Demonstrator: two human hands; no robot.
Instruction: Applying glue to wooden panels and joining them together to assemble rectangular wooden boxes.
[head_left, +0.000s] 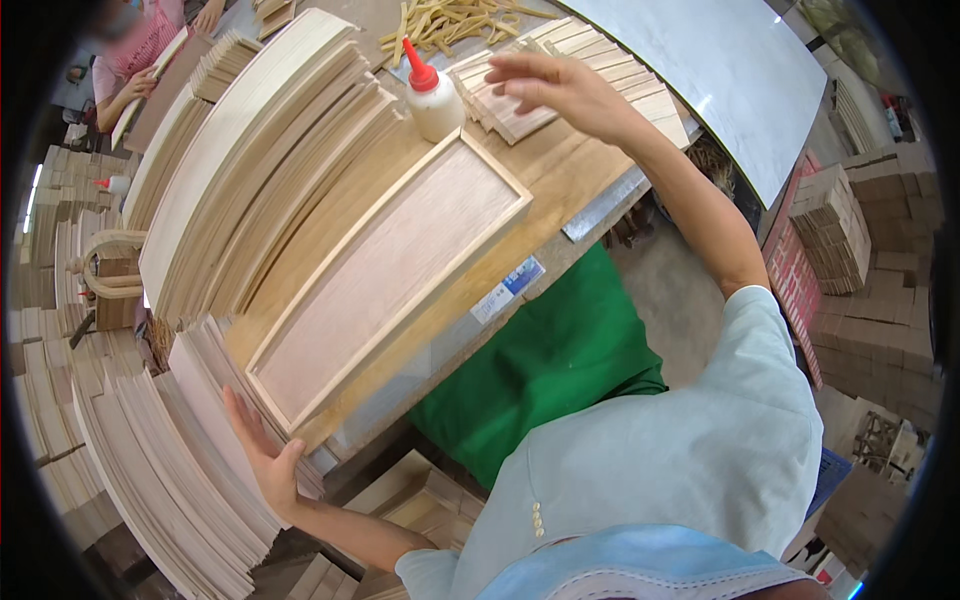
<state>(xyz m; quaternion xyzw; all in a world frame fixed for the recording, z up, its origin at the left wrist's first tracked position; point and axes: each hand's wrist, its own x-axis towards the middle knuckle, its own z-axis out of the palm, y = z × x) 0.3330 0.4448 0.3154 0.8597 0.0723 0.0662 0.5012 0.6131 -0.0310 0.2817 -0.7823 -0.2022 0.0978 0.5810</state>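
A shallow rectangular wooden tray with a low rim and pale panel lies slantwise on the bench in front of me. My left hand is at its near left end, fingers stretched and spread, the thumb by the tray's corner; whether it presses on the rim I cannot tell. Beyond the far right end, my right hand hovers over flat wooden strips, fingers extended and apart, holding nothing I can see. Between the tray and those strips stands a white glue bottle with a red nozzle, upright.
Tall stacks of thin wooden panels line the tray's left side. More panels stand at lower left. Yellowish thin sticks lie at the back. A pale sheet-topped table is at far right. Another person's hand grips a board at upper left.
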